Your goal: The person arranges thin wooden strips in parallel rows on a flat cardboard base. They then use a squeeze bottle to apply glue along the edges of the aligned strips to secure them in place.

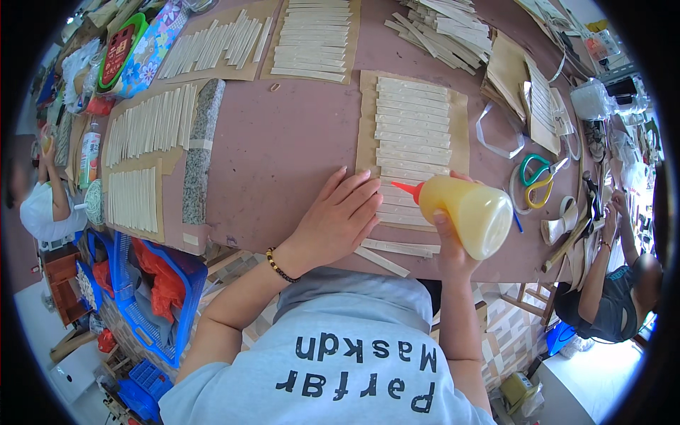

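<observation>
My right hand (450, 249) grips a yellow squeeze bottle of glue (469, 210) with an orange nozzle, tipped on its side and pointing left over the near end of a brown card (367, 113). The card carries a column of pale strips (412, 134). My left hand (338, 214) lies flat on the table, fingers spread, its fingertips touching the card's left edge and the nearest strips. Two loose strips (397, 249) lie at the table's front edge below the bottle. A beaded bracelet (280, 266) is on my left wrist.
More cards of strips (149, 124) cover the left and back of the maroon table (283, 142). A grey stone bar (200, 152) lies at left. Green-and-yellow scissors (538, 178) sit at right. Other people work at far left (42, 205) and right (609, 283). Blue crates (142, 283) stand below.
</observation>
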Action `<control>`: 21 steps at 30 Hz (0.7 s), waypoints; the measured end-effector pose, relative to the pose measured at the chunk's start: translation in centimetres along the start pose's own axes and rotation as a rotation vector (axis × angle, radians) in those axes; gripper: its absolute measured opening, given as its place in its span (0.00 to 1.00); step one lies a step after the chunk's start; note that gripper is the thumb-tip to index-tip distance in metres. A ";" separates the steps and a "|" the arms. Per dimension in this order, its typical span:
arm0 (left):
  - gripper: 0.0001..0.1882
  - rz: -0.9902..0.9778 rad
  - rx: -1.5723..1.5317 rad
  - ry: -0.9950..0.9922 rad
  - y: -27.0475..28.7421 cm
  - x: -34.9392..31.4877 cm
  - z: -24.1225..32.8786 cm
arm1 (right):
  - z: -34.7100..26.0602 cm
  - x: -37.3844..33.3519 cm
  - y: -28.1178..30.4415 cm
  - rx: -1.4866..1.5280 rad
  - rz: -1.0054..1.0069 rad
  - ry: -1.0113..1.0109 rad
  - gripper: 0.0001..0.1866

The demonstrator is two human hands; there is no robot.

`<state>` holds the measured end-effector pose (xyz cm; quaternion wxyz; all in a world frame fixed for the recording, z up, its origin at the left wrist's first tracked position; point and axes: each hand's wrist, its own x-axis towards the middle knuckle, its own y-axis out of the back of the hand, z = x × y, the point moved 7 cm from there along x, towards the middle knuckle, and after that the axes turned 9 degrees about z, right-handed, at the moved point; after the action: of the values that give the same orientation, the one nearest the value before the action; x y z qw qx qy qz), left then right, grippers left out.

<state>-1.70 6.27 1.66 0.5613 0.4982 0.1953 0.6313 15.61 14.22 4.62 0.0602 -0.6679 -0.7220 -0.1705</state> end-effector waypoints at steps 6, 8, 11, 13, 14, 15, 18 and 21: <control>0.17 0.004 0.007 -0.003 -0.1 0.0 0.0 | -0.4 -0.2 -0.3 -0.025 -0.018 0.023 0.34; 0.17 0.006 0.005 -0.002 0.0 0.0 0.0 | -0.1 -0.3 0.7 -0.027 0.006 0.002 0.35; 0.17 0.016 -0.008 -0.002 0.0 -0.1 0.0 | 0.7 -0.4 2.7 -0.026 0.073 -0.027 0.35; 0.17 0.022 -0.007 -0.004 0.0 -0.1 0.0 | 0.9 -0.4 3.9 -0.047 0.118 -0.060 0.35; 0.17 0.024 -0.008 -0.007 0.0 -0.1 0.0 | 0.9 -0.3 4.4 -0.058 0.130 -0.045 0.35; 0.17 0.020 -0.008 -0.006 0.0 0.0 0.0 | 0.9 -0.2 4.9 -0.069 0.142 -0.029 0.35; 0.17 0.008 -0.005 -0.002 0.1 0.0 0.1 | 0.7 -0.1 5.4 -0.068 0.181 -0.026 0.34; 0.17 -0.001 0.001 -0.002 0.0 0.0 0.1 | 0.9 0.0 6.1 -0.060 0.203 -0.038 0.32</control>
<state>-1.68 6.20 1.69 0.5615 0.4992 0.1952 0.6304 21.71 14.77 4.79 0.0435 -0.7421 -0.6462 -0.1726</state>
